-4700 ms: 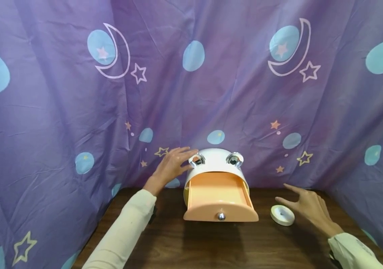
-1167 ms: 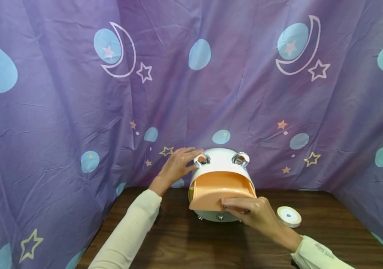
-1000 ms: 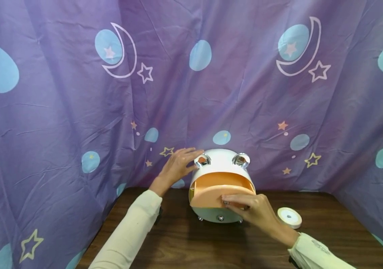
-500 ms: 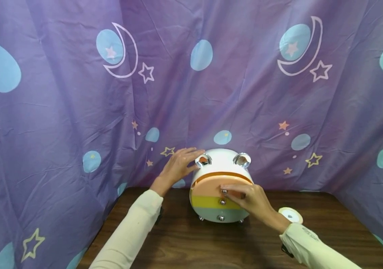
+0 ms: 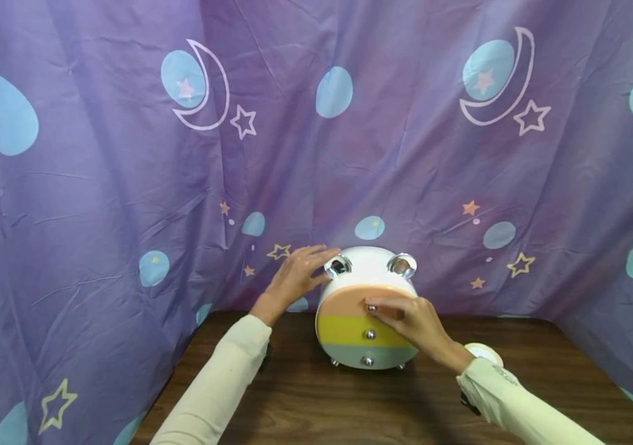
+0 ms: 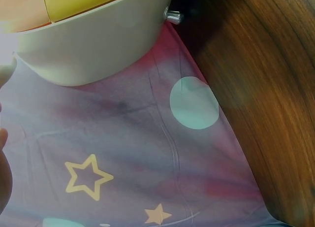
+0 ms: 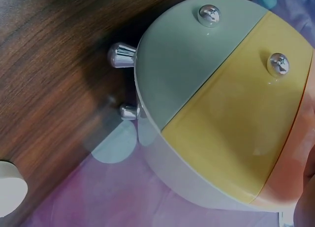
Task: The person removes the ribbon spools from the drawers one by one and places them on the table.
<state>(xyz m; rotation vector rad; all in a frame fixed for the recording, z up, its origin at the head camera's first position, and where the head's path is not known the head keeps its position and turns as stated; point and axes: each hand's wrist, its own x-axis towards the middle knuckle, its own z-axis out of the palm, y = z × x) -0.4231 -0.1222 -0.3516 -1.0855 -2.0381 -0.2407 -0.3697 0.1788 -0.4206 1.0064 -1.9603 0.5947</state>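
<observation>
A small white chest of drawers [image 5: 365, 272] with two chrome-ringed ears stands on the table. Its rounded front has an orange top drawer [image 5: 344, 303], a yellow middle drawer [image 5: 344, 330] and a green bottom drawer [image 5: 344, 354], each with a silver knob; all sit flush. My left hand [image 5: 297, 272] holds the chest by its left ear, thumb below and fingers above. My right hand [image 5: 419, 321] pinches the top drawer's knob [image 5: 371, 308] between thumb and fingers. In the right wrist view that knob is out of sight, while the yellow drawer [image 7: 236, 123] shows fully.
A flat white roll [image 5: 483, 353], like a ribbon spool, lies on the dark wooden table [image 5: 305, 402] right of the chest, partly behind my right forearm. A purple curtain [image 5: 272, 154] with moons and stars hangs close behind.
My right hand has gone from beside the white roll to the top drawer's knob and pushed the pulled-out orange drawer fully in. My left hand stays at the ear.
</observation>
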